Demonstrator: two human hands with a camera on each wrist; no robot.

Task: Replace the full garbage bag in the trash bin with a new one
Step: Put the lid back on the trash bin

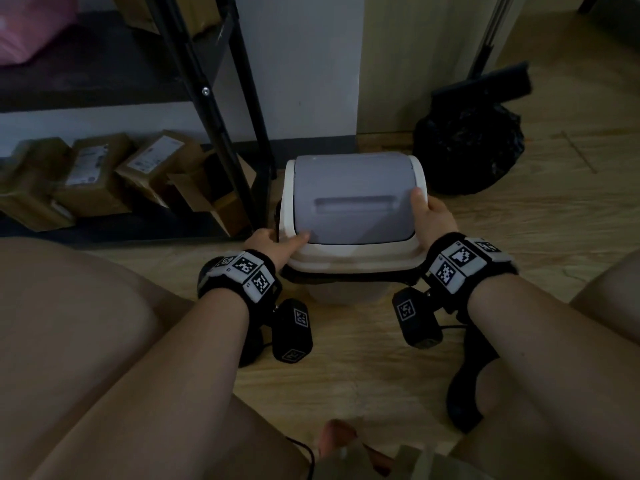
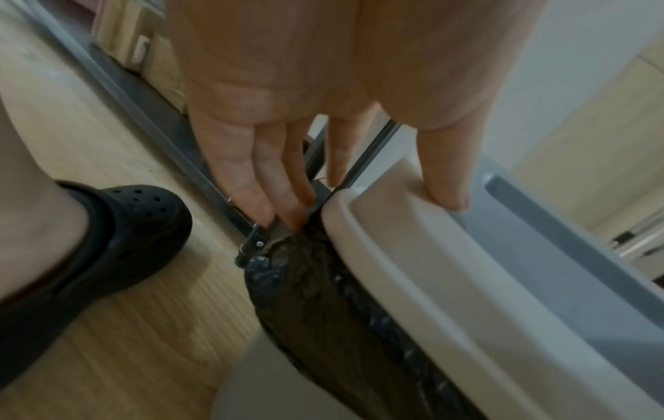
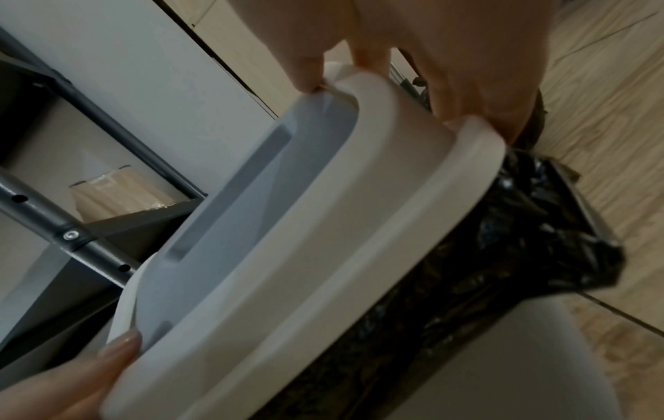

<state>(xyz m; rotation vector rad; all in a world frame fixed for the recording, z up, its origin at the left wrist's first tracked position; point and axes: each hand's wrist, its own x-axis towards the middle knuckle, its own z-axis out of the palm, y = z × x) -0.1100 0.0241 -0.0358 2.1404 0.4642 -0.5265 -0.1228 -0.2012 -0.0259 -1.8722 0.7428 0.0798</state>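
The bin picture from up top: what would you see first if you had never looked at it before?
First the white bin in the middle of the floor, with its grey lid held between the left hand and the right hand. A black bag peeks out under the lid's rim. Behind, to the right, a stuffed black garbage bag sits by the wall.

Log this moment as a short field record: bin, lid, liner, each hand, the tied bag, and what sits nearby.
bin: white trash bin on the wooden floor
lid: white frame with grey swing flap, seated on the bin
liner: black garbage bag folded out under the lid's rim
left hand: thumb on the lid's left edge, fingers down its side
right hand: grips the lid's right edge
tied bag: full black bag on the floor, right of the bin
nearby: black shelf frame, cardboard boxes
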